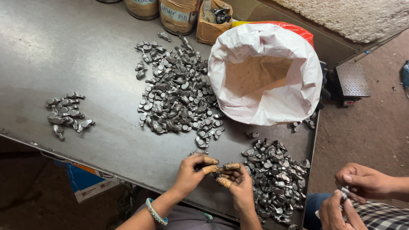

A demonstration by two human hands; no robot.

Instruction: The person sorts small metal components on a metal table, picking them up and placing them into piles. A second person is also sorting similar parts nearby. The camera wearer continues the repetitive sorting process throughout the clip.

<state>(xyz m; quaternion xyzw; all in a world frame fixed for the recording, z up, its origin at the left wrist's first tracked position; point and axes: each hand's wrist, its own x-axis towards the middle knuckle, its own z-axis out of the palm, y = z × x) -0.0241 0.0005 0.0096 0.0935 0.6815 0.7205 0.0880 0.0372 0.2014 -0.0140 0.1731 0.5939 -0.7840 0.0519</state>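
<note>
Both hands meet at the desk's [106, 140] near edge — left hand [189, 172] and right hand [238, 187] pinching one small metal part [222, 171] between taped fingertips, the nearest pile [275, 179] lying just right.

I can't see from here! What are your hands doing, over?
Left hand and right hand pinch one small metal part together. Taped fingertips. Parts pile beside right hand. Nothing blocking.
</note>
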